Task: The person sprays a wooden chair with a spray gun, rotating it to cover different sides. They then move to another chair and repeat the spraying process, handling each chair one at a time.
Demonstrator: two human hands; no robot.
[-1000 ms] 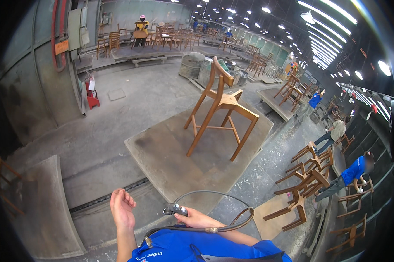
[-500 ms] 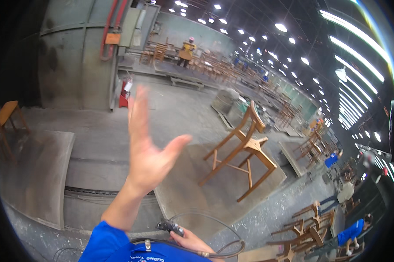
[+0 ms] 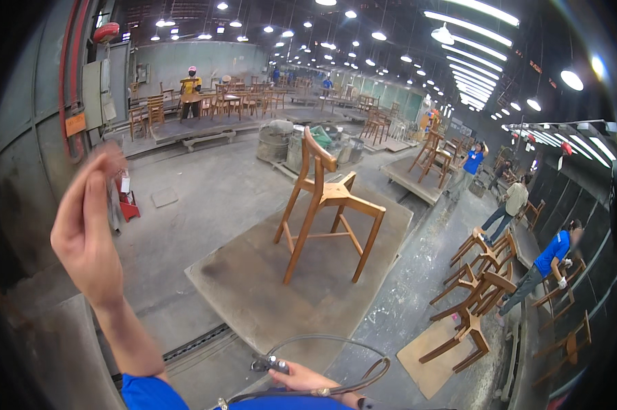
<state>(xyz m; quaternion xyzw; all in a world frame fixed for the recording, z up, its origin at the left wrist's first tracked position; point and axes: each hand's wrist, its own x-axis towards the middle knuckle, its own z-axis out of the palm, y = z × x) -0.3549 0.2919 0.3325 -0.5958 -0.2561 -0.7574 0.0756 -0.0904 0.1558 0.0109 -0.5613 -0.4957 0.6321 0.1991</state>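
My left hand [image 3: 93,232] is raised at the left with nothing visible in it. Its fingers are stretched upward and bent at the knuckles, close beside the thumb, and the tips are blurred. Low in the middle, my right hand [image 3: 301,377] is closed around a small dark spray gun [image 3: 267,363]. A looped dark hose [image 3: 383,362] with a metal fitting runs by my right wrist. Beyond my hands stands an upright brown wooden chair [image 3: 332,195] with a curved backrest and an open seat frame. Neither hand touches it.
The chair stands on a low stained platform [image 3: 253,301], beside a floor track [image 3: 199,342]. Several wooden chairs [image 3: 472,328] cluster at the right, near a co-worker in blue [image 3: 551,256]. Covered drums [image 3: 277,140] stand behind the chair. A red stand [image 3: 127,205] is by the left wall.
My left hand has swung left, and its spread thumb now lies close to the fingers. The view has turned right and levelled. My right hand still holds the spray gun.
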